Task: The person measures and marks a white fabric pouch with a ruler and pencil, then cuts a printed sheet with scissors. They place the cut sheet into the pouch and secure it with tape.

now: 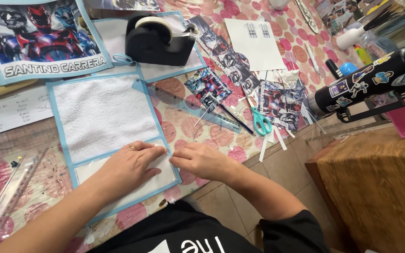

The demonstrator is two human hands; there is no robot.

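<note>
Both hands are meeting low in the centre of the frame, on the near edge of a white towel [104, 112] trimmed in light blue. The left hand [127, 166], wearing a ring, is lying palm down with fingers nearly flat, pressing on the clear pocket [132, 187] that is forming the towel's lower strip. The right hand [202, 161] is resting just beside it at the pocket's right edge, fingers curled loosely and fingertips pinching toward the left hand's fingertips; whether anything is caught between them I cannot tell.

The towel is lying left of centre on a table [287, 47] covered in a pink-dotted cloth. A clear blue ruler [188, 107] is lying diagonally just right of the towel, with a pen [230, 116] across it. Teal scissors [260, 122] are sitting right of centre among cut picture strips [230, 61]. A black tape dispenser [158, 40] is standing at the top centre, and a printed poster [38, 37] is filling the upper left. A black bottle [366, 84] covered in stickers is lying at the right edge. Another clear ruler [12, 187] is lying at the lower left.
</note>
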